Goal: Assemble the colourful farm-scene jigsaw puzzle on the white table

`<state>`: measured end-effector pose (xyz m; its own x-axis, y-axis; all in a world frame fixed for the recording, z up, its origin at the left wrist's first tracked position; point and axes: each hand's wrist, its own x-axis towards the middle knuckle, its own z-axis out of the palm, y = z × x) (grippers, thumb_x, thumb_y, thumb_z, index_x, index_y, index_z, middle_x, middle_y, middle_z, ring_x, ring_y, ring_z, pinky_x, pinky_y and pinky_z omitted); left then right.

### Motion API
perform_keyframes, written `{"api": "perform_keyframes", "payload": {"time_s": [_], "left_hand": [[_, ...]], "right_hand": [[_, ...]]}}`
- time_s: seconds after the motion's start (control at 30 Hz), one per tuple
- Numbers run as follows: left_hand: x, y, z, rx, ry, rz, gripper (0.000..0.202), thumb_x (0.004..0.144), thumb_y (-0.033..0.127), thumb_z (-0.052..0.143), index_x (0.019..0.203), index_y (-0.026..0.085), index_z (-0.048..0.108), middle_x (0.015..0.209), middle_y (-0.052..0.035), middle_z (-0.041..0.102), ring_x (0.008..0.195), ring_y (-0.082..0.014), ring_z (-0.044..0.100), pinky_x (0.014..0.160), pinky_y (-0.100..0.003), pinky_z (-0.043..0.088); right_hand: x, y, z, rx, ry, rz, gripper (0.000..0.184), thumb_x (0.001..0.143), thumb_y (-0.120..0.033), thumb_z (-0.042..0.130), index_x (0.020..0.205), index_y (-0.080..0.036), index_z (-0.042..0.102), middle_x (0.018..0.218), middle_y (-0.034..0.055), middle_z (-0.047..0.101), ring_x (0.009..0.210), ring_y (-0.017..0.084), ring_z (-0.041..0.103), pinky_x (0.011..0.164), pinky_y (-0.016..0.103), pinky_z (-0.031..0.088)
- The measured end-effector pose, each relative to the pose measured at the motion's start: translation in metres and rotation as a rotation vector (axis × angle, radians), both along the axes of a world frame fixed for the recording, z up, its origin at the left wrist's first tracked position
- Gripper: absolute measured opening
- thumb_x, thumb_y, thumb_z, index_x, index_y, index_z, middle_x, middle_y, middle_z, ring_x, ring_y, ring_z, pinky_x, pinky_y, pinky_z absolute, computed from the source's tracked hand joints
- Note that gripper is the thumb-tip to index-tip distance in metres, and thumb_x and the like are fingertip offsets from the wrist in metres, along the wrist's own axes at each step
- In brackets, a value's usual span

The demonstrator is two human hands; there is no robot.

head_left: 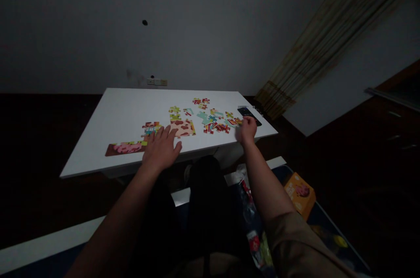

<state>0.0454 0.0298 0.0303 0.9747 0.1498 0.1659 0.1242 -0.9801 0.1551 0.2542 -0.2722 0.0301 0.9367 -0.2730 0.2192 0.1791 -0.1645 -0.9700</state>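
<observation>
My left hand (162, 149) lies flat with fingers spread on the front of the white table (121, 112), touching a joined block of cream and brown puzzle pieces (183, 128). To its left lies a long pink and brown strip of joined pieces (126, 147), with a small colourful cluster (151, 128) behind it. My right hand (246, 130) is curled at the table's right front, its fingers pinched on a loose puzzle piece (238, 122). Several loose pieces (210, 117) are scattered between the hands and further back.
A dark phone (249, 115) lies at the table's right edge, just behind my right hand. An orange box (300, 194) sits on the floor to the right, with plastic wrappers (254, 225) near my lap. A striped curtain (328, 37) hangs at the right.
</observation>
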Motion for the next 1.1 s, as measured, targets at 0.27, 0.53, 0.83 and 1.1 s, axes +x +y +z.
{"api": "perform_keyframes", "payload": {"time_s": [0.27, 0.53, 0.83, 1.1], "left_hand": [[0.001, 0.002, -0.004, -0.015, -0.034, -0.010, 0.061, 0.106, 0.047, 0.038, 0.158, 0.018, 0.051, 0.169, -0.0150, 0.042, 0.158, -0.0389, 0.035, 0.128, -0.061, 0.026], [0.001, 0.000, -0.003, 0.027, -0.041, 0.016, 0.059, 0.107, 0.046, 0.038, 0.157, 0.018, 0.053, 0.167, -0.0136, 0.045, 0.155, -0.0380, 0.040, 0.127, -0.061, 0.030], [0.006, -0.001, 0.000, 0.035, -0.033, 0.038, 0.061, 0.106, 0.049, 0.038, 0.155, 0.017, 0.056, 0.164, -0.0147, 0.049, 0.151, -0.0405, 0.044, 0.124, -0.063, 0.034], [0.006, -0.002, 0.000, 0.063, -0.029, 0.037, 0.063, 0.106, 0.050, 0.034, 0.155, 0.017, 0.056, 0.164, -0.0147, 0.050, 0.149, -0.0413, 0.046, 0.121, -0.064, 0.037]], "right_hand": [[0.008, 0.003, -0.008, -1.091, 0.138, 0.027, 0.056, 0.094, -0.051, 0.059, 0.138, -0.017, 0.068, 0.145, 0.0234, 0.053, 0.136, 0.045, 0.047, 0.113, 0.058, 0.036], [0.015, -0.015, -0.031, -0.903, -0.077, 0.128, 0.045, 0.085, -0.053, 0.072, 0.120, -0.024, 0.068, 0.133, 0.0153, 0.067, 0.128, 0.038, 0.054, 0.112, 0.057, 0.039], [0.021, -0.043, -0.038, -0.098, -0.178, -0.068, 0.032, 0.085, -0.040, 0.059, 0.111, -0.023, 0.062, 0.108, 0.0077, 0.071, 0.091, 0.023, 0.067, 0.083, 0.037, 0.055], [0.014, -0.061, -0.037, -0.813, -0.105, 0.114, 0.032, 0.089, -0.037, 0.053, 0.110, -0.023, 0.073, 0.110, 0.0114, 0.073, 0.109, 0.032, 0.061, 0.103, 0.050, 0.048]]}}
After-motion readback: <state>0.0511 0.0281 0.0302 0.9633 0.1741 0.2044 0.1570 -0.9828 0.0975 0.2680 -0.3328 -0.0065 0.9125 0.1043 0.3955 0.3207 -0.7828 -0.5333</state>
